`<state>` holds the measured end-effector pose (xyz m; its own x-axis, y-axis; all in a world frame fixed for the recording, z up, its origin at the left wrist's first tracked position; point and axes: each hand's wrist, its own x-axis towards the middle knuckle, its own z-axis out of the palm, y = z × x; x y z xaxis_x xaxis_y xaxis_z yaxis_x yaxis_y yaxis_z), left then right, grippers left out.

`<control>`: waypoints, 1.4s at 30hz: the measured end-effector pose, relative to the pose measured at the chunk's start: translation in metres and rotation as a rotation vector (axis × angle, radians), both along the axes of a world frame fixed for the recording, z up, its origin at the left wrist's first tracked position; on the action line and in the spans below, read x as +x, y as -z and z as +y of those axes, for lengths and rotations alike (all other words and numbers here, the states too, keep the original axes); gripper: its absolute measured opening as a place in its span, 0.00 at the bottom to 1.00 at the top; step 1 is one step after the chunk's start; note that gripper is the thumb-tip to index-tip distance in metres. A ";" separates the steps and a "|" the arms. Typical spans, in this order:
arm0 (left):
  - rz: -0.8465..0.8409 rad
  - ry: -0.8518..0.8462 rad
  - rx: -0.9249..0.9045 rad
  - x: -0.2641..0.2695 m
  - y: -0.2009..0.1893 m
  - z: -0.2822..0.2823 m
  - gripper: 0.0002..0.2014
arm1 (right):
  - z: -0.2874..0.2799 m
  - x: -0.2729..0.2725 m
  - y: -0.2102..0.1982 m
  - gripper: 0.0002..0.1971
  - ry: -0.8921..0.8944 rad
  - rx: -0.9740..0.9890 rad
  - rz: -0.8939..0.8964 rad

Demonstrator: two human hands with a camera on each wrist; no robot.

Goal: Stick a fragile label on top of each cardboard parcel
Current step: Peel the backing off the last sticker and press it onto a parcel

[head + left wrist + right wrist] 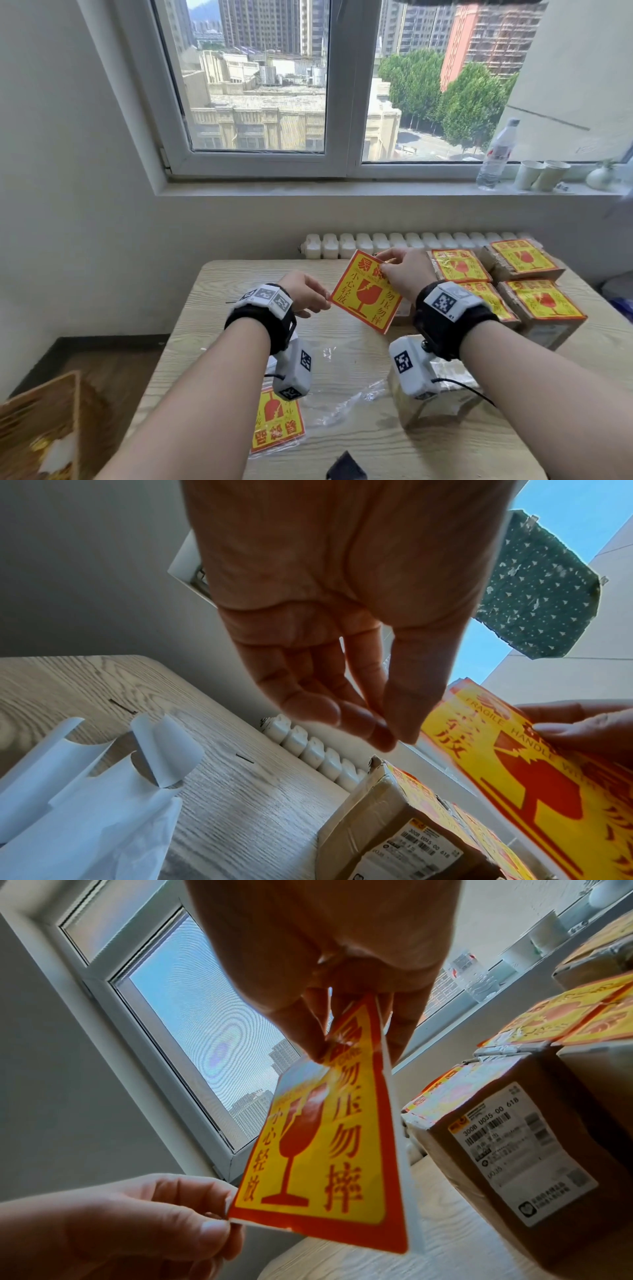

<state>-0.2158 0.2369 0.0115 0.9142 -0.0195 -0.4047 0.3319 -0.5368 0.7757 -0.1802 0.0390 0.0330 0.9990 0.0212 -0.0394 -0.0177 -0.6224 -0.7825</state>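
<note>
The left hand (305, 291) pinches the lower corner of a fragile label (364, 298) held above the wooden table (342, 359); the right hand (404, 270) pinches its top corner. Four labelled cardboard parcels (544, 308) sit at the right.

Parcels (544, 301) right, label stack (276, 423) front-left

Daylight came through the window (260, 85) and lit the room brightly; the buildings outside looked washed out. The wooden table (346, 346) was evenly lit, with soft shadows. In the head view, straight lines bowed towards the edges. In both wrist views the palms were backlit, dim and soft-focused. A moiré ripple covered the window pane (205, 1031), and glare whitened the fragile label (318, 1139).
</note>
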 end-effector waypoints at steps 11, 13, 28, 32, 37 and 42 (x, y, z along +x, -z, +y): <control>0.002 -0.014 -0.041 -0.006 -0.006 -0.007 0.05 | -0.009 0.005 0.003 0.09 -0.024 0.001 -0.001; 0.009 -0.016 -0.053 -0.008 -0.006 -0.007 0.05 | -0.010 0.006 0.004 0.09 -0.024 0.004 0.002; -0.018 -0.084 -0.200 -0.007 -0.009 -0.012 0.04 | 0.012 -0.005 0.020 0.16 -0.447 -0.005 0.008; -0.019 -0.063 -0.207 -0.006 -0.008 -0.012 0.03 | 0.015 -0.005 0.024 0.12 -0.434 0.048 0.057; 0.002 -0.056 -0.237 -0.002 -0.009 -0.012 0.04 | 0.013 -0.003 0.024 0.08 -0.429 0.110 0.111; 0.020 -0.094 -0.335 0.005 -0.010 -0.013 0.08 | 0.014 -0.001 0.024 0.07 -0.360 0.150 0.085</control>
<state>-0.2108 0.2242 0.0216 0.9104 -0.0701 -0.4078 0.3847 -0.2200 0.8964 -0.1808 0.0533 0.0086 0.9198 0.3815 -0.0918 0.1121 -0.4798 -0.8702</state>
